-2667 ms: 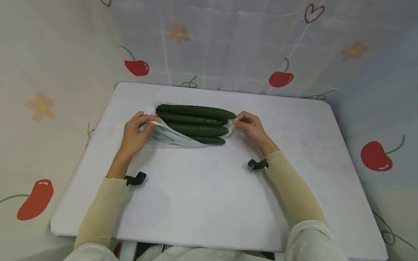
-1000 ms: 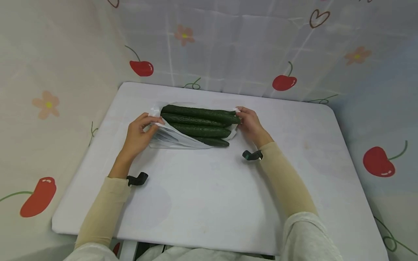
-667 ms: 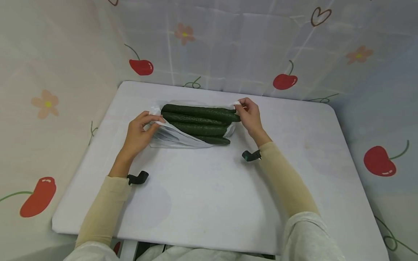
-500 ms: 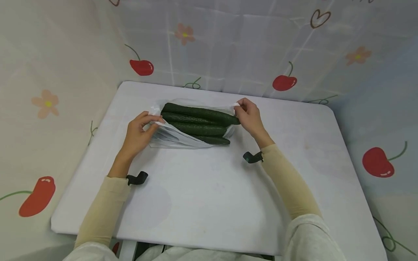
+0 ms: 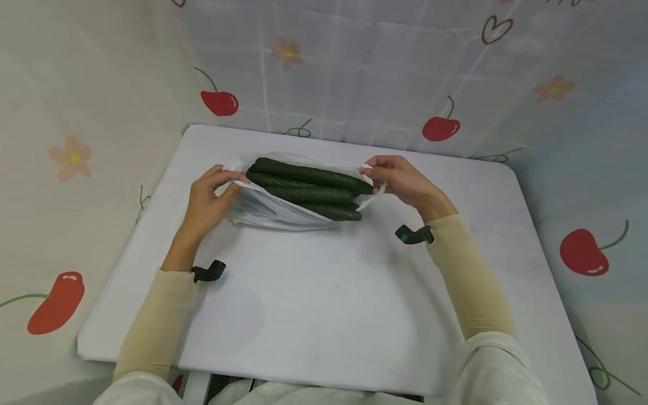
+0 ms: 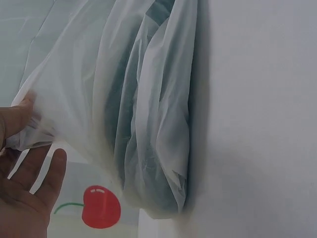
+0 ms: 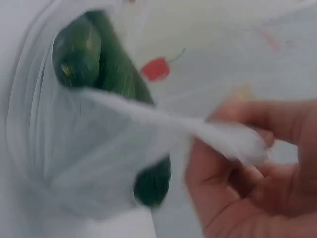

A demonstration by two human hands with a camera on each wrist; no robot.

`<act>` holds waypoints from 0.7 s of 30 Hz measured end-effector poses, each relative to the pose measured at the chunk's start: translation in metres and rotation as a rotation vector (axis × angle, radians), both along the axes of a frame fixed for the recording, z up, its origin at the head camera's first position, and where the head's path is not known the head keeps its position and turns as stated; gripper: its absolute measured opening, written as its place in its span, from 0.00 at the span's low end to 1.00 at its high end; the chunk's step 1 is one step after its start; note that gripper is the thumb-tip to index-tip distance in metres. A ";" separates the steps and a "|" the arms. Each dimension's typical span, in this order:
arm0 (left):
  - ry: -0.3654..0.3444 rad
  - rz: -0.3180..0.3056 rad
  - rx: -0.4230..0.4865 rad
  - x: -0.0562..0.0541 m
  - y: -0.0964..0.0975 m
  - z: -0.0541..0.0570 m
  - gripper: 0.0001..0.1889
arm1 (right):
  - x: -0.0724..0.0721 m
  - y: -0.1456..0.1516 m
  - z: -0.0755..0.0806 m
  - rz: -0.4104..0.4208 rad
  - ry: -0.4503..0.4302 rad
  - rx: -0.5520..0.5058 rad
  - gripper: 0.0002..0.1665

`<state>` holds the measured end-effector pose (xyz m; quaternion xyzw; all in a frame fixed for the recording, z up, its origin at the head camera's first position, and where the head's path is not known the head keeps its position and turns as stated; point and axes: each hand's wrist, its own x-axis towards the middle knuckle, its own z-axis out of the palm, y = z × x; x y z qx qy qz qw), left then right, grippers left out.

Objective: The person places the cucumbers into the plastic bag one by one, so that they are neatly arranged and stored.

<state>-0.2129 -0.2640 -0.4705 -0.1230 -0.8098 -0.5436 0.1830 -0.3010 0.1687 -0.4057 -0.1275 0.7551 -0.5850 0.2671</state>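
Several dark green cucumbers (image 5: 309, 188) lie side by side in a thin white plastic bag (image 5: 268, 211) on the white table (image 5: 324, 292). My left hand (image 5: 210, 194) pinches the bag's left handle, and the bag's folds (image 6: 148, 109) hang past that thumb in the left wrist view. My right hand (image 5: 400, 180) pinches the right handle and lifts it a little off the table. The right wrist view is blurred; it shows cucumber ends (image 7: 94, 54) inside the bag's mouth and my fingers (image 7: 257, 153) curled round the plastic.
Cherry-and-flower patterned cloth walls (image 5: 354, 73) close in the table at the back, left and right. A black wrist camera mount sits on each forearm (image 5: 207, 271) (image 5: 412, 233). Bare tabletop stretches from the bag to the near edge.
My right hand shifted from the near right corner of the bag to its far right edge, took the handle and pulled it up and rightward. My left hand lifted its handle slightly.
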 end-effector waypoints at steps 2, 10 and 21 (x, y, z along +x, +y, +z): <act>0.005 0.005 0.005 -0.002 0.001 0.003 0.10 | 0.002 -0.001 0.004 -0.003 -0.031 -0.070 0.21; 0.056 0.073 0.025 -0.012 0.007 0.015 0.08 | 0.020 0.004 0.027 0.202 0.330 0.379 0.21; 0.051 0.075 0.066 -0.010 0.013 0.027 0.10 | 0.041 0.000 0.027 0.322 0.685 0.612 0.03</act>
